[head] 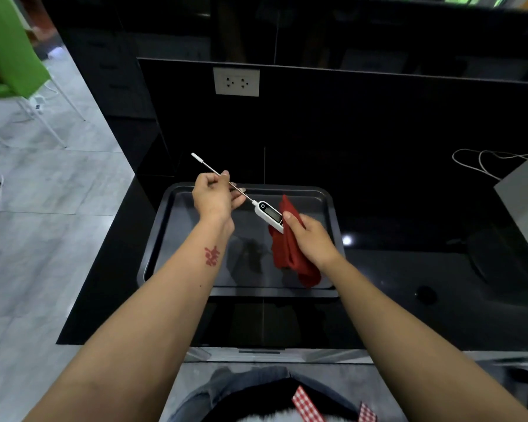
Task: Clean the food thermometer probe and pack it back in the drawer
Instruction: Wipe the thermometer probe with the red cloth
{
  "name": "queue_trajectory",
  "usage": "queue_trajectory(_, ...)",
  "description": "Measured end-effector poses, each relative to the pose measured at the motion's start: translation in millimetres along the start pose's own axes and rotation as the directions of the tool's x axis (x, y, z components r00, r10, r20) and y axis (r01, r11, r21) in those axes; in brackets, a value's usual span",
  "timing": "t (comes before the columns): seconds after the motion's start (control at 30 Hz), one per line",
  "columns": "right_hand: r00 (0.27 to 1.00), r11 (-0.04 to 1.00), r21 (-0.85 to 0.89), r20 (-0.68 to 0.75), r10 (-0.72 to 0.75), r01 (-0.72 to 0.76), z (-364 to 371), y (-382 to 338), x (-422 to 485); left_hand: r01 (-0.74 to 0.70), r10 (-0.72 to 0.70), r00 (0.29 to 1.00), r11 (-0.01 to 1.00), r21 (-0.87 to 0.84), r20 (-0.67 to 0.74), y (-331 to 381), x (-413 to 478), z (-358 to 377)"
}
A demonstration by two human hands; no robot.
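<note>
A white food thermometer (269, 215) with a dark display and a long metal probe is held in the air over a dark baking tray (177, 236). The probe carries a white tip cap (195, 156) at its far left end. My left hand (212, 194) pinches the probe near its middle. My right hand (310, 236) grips the thermometer's body end together with a red cloth (284, 254), which hangs down onto the tray.
The tray sits on a glossy black counter (409, 284) with a white wall socket (236, 81) behind it. A grey box (525, 202) with white cables stands at the right. Grey tiled floor and a green chair (9, 56) lie to the left.
</note>
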State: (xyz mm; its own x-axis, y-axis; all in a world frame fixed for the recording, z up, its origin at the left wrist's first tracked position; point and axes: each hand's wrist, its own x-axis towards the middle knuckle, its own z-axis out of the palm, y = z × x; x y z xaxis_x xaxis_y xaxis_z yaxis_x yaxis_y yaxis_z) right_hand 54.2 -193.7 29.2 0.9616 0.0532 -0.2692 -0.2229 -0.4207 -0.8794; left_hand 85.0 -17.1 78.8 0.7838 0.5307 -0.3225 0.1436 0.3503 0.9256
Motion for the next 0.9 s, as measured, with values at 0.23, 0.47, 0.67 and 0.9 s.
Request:
queue_trajectory(0.23,0.996,0.991,0.129,-0.087,-0.011,0.022,-1,-3,-1,-0.272,0.112,0.942,0.804,0.528,0.316,-28,-6,1)
queue_trajectory(0.47,0.990,0.995,0.078,-0.133,-0.046,0.056,-1,-8,-5,-0.246,0.078,0.943,0.818,0.521,0.323,-27,-17,5)
queue_trajectory(0.67,0.969,0.947,0.307,-0.185,0.161,-0.098,-12,2,6,0.010,-0.124,0.908,0.962,0.273,0.400,-4,-19,1)
queue_trajectory(0.9,0.942,0.720,0.693,-0.231,0.243,-0.016,-28,-10,14,0.108,-0.446,0.581,0.871,0.479,0.681,-2,-51,-5)
